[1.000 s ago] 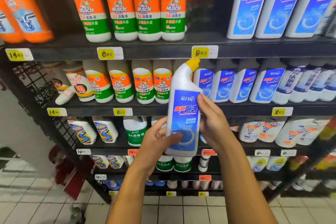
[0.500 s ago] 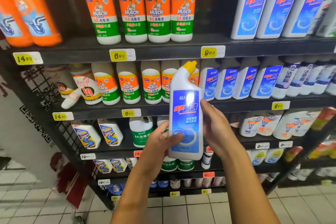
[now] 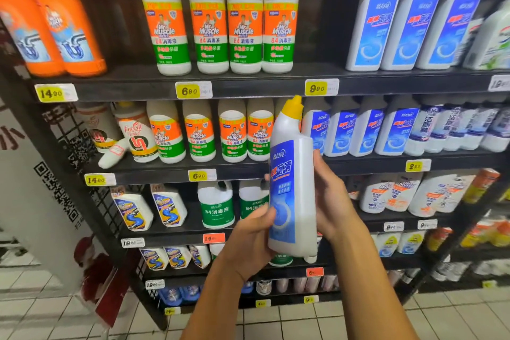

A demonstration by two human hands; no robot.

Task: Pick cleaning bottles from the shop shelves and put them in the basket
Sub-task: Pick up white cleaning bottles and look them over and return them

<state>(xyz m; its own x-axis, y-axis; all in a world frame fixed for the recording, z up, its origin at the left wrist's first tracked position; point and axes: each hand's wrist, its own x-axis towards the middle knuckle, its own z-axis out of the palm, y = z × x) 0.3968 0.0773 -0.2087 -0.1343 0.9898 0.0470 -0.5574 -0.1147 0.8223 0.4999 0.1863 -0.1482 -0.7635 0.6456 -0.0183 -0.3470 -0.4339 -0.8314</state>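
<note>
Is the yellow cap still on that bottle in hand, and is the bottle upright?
Cap on: the yellow cap sits on the angled neck of the bottle. Roughly upright, base down, held between left hand and right hand.

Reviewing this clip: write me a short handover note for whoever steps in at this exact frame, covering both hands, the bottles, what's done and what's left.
Left hand: grips the lower part of the white bottle with the blue label and yellow cap, thumb on the label.
Right hand: holds the same bottle from its right side, fingers wrapped behind it.
Bottle: off the shelf, upright and slightly tilted, in front of the black shelves.
Stock: more blue-label bottles and Mr Muscle bottles stand on the shelves.
Done: one bottle picked.
Left: put it in the basket, which is not in view, then pick further bottles.
</note>
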